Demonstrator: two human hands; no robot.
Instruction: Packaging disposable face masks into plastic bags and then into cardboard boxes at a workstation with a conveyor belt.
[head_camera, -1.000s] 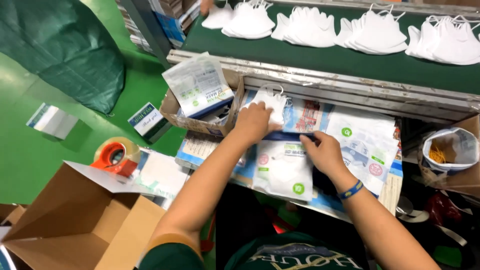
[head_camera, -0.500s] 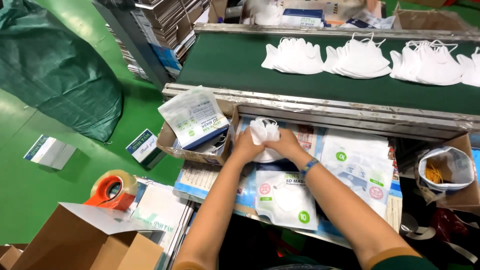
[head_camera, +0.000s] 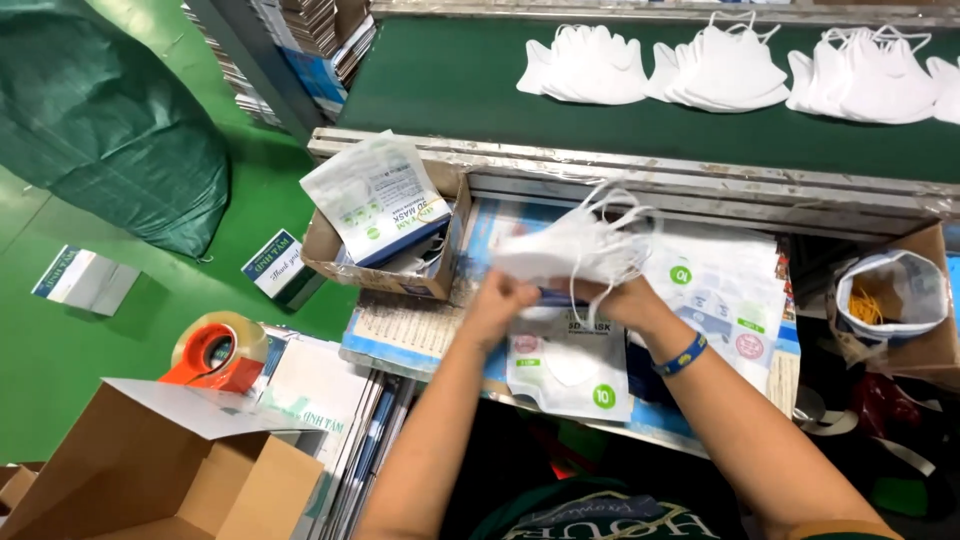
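white masks (head_camera: 575, 245), a small blurred stack with ear loops dangling, are held up between both hands just above a printed pouch (head_camera: 570, 365) lying flat on the bench; by the look of it nothing has been slid into that pouch yet, and more pouches wait in the cardboard tray (head_camera: 330, 250) while further masks lie on the green belt (head_camera: 450, 80). the left hand (head_camera: 497, 300) and right hand (head_camera: 625, 297) are seen closed on the stack's lower edge, fingers curled narrow around it, though motion blur hides the exact pinch.
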